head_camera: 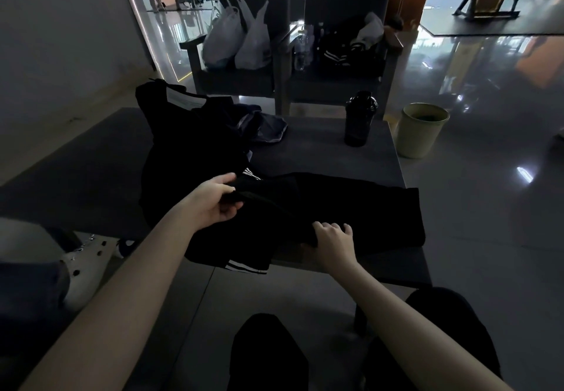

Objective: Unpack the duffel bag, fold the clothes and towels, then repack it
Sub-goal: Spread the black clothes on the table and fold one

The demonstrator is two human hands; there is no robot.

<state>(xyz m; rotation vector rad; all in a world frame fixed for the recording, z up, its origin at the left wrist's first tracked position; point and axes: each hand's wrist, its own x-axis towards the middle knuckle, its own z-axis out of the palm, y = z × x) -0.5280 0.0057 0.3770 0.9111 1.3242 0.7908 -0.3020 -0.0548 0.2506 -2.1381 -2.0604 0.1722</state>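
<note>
Worktop (320, 152): a low dark slab that carried everything and ran away beyond both grips.
Duffel bag (183, 146): black and slumped, just beyond the left grip and a little to its left. It was well apart from the right grip. In the dim light I could not tell where the bag ended and the cloth began.
Black garment (351, 204): it lay flat on the near part of the worktop. Its long axis ran crosswise, from the left grip past the right grip and on to that grip's outer side. One flap hung over the near edge between the two grips.
Left grip (213, 204): thumb and fingers pinched a raised fold at the garment's bag-side end. This was the grip nearer the bag.
Right grip (332, 238): fingers curled down over the garment's near edge and held it against the worktop.
Coming move, as a judgement: a fold looked likely to turn on that crosswise axis, since both grips sat at one end and the long free end lay beyond the right grip.
Markings: three white stripes (251, 174) showed just beyond the left grip. More white bands (244, 267) ran along the hanging flap, nearer the person than either grip.
Writing: none could be read. A pale patch (183, 100) on the bag's far end was too blurred to make out.
</note>
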